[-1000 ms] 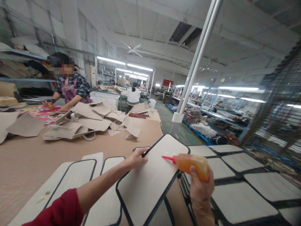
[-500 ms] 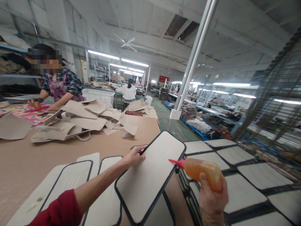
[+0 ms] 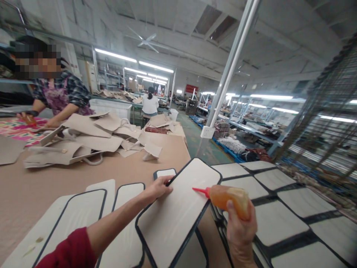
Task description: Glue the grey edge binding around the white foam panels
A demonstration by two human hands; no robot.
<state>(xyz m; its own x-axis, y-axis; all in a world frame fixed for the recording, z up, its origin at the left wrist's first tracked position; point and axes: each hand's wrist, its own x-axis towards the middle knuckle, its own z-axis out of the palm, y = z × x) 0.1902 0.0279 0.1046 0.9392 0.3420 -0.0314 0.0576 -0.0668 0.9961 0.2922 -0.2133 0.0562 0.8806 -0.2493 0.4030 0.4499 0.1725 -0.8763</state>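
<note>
A cream panel (image 3: 181, 208) with rounded corners and a dark edge is tilted up in front of me. My left hand (image 3: 160, 189) grips its upper left edge, thumb on the pale face and the other fingers behind. My right hand (image 3: 241, 230) is wrapped round a squeeze bottle (image 3: 227, 197) of amber liquid, likely glue. The bottle's red nozzle (image 3: 200, 191) points left, over the panel's face. Faint shiny streaks show on that face. Under my left arm lie more dark-edged panels (image 3: 125, 223), also streaked.
Rows of similar panels (image 3: 279, 219) lie to my right. Beige bag pieces with handles (image 3: 80, 143) are heaped on the brown table (image 3: 131, 167). Across it a co-worker (image 3: 58, 95) in a floral apron works on colourful fabric. A pole with a socket box (image 3: 208, 132) stands ahead.
The bottle in my right hand has moved left, its nozzle further over the panel. Shiny streaks now show on the panel's face. My left hand keeps its grip.
</note>
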